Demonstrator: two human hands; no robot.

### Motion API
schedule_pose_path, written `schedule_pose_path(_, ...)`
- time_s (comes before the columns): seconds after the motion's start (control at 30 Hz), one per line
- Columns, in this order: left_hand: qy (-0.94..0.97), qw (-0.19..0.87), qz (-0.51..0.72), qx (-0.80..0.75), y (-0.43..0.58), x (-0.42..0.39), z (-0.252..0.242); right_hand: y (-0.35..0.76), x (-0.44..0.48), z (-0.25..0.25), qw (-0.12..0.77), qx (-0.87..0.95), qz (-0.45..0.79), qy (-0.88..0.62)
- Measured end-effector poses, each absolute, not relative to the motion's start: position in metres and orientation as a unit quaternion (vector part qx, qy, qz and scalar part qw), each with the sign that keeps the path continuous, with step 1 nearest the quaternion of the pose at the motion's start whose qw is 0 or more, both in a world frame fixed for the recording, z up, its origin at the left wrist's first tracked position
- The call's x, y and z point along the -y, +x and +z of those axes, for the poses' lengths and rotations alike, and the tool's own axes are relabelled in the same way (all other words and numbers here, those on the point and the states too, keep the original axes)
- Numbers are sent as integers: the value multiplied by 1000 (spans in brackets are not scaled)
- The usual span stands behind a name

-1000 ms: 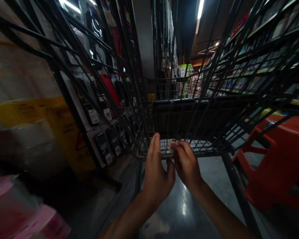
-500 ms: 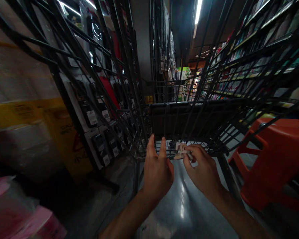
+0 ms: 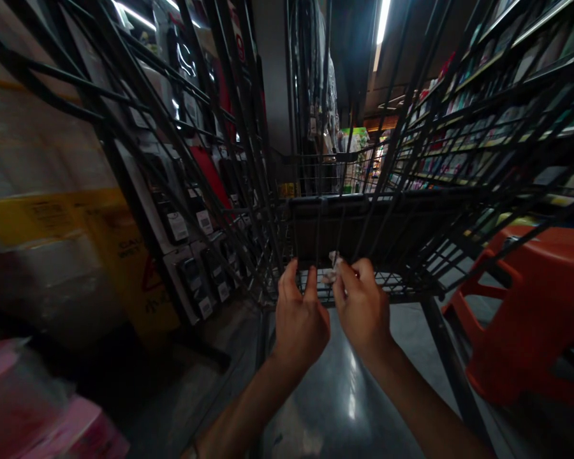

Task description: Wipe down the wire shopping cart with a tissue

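My right hand [image 3: 363,306] pinches a crumpled, pale wipe or piece of cloth [image 3: 333,264] between thumb and fingers. It is against the wire bars at the near end of a dark shopping cart [image 3: 382,223]. Just to its left is my left hand [image 3: 300,315], back toward me, with two fingers raised and apart at the cart's bars. I see nothing held in it; its other fingers are partly hidden, and I cannot tell whether the fingertips touch the wire.
An orange plastic stool [image 3: 540,299] stands close on the right, before shelves of bottles [image 3: 497,121]. To the left are packaged goods hanging on a rack [image 3: 196,280], a yellow wet-floor sign [image 3: 134,268] and pink packages [image 3: 71,427]. Shiny grey floor [image 3: 330,408] lies below.
My right hand has moved left and slightly up with the crumpled wipe, closer to my left hand. My left hand's raised fingers have bent a little; it has stayed in nearly the same place.
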State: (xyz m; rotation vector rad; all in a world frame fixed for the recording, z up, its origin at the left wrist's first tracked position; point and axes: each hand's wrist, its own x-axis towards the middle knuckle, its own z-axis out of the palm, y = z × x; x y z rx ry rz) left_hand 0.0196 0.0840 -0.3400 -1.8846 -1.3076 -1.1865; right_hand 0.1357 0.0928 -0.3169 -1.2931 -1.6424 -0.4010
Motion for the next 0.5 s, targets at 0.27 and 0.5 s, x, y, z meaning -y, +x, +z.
schedule_pose_path(0.27,-696,269,-465,476,21,-87,-345,130,-81,-293,360,678,-126,-629)
schedule_pose_path(0.5,-730,234,-426,481,10,-84,-344,153,-74,-307,557,649,-149,-496)
